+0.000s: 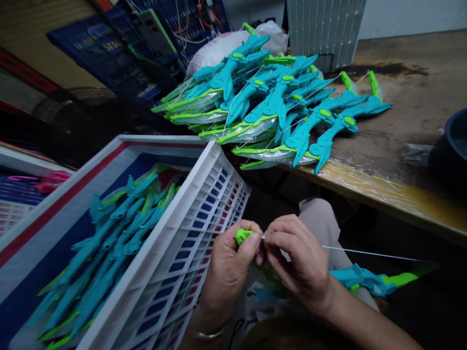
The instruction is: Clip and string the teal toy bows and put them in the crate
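One bow (pixel 359 278) at 4 o'clock; left hand (pixel 231 260) pinches its green tip (pixel 241 236); right hand (pixel 297 260) apparently pinches its string (pixel 350 250); basket rim (pixel 189 192) close, 10 o'clock; table edge (pixel 346 176) apart, 2 o'clock; at least six piled bows (pixel 270 99), 12 o'clock.

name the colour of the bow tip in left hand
The bow tip is bright green, clearest in the head view.

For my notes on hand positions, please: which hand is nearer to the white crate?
Left. The left hand is beside the white crate; the right hand is farther away, on the left hand's far side.
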`<control>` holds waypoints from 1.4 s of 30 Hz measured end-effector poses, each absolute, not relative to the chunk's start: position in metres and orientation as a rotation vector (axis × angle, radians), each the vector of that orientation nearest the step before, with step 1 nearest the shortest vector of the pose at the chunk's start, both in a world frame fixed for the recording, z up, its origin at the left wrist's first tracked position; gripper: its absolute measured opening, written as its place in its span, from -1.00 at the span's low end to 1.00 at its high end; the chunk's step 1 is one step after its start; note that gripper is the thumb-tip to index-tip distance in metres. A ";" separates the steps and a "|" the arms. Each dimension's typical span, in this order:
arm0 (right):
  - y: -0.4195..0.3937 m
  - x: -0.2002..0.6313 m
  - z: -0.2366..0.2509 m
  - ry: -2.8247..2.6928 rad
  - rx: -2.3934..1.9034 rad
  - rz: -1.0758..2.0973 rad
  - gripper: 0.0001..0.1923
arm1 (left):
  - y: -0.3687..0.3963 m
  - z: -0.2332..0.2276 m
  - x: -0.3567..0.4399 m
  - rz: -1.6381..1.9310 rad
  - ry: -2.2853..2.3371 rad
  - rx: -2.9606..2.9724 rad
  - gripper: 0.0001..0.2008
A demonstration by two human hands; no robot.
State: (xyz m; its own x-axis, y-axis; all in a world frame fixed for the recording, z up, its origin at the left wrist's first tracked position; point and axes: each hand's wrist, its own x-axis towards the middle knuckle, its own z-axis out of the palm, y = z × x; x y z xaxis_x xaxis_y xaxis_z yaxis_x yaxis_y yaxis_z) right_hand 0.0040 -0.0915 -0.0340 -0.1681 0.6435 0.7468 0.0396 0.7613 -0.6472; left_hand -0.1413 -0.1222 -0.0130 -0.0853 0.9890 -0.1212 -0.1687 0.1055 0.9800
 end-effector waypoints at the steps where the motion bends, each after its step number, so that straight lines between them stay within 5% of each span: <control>1: -0.091 0.005 -0.034 -1.676 -0.544 0.587 -0.82 | -0.122 -0.011 -0.141 1.265 1.185 0.943 -0.76; 11: -0.083 0.007 -0.039 -1.808 -0.536 0.298 -0.86 | -0.117 -0.012 -0.139 1.265 1.077 0.858 -0.76; 17: -0.084 0.020 -0.013 -1.776 -0.691 0.916 -0.80 | -0.120 -0.015 -0.147 1.243 1.178 1.038 -0.84; 24: -0.085 0.026 -0.003 -1.731 -0.731 1.056 -0.80 | -0.126 -0.014 -0.143 1.246 1.215 1.066 -0.83; 32: -0.092 0.011 -0.029 -1.712 -0.627 0.556 -0.86 | -0.123 -0.011 -0.131 1.315 1.038 0.707 -0.81; 42: -0.098 0.010 -0.026 -1.717 -0.665 0.463 -0.87 | -0.123 -0.010 -0.130 1.307 1.043 0.703 -0.77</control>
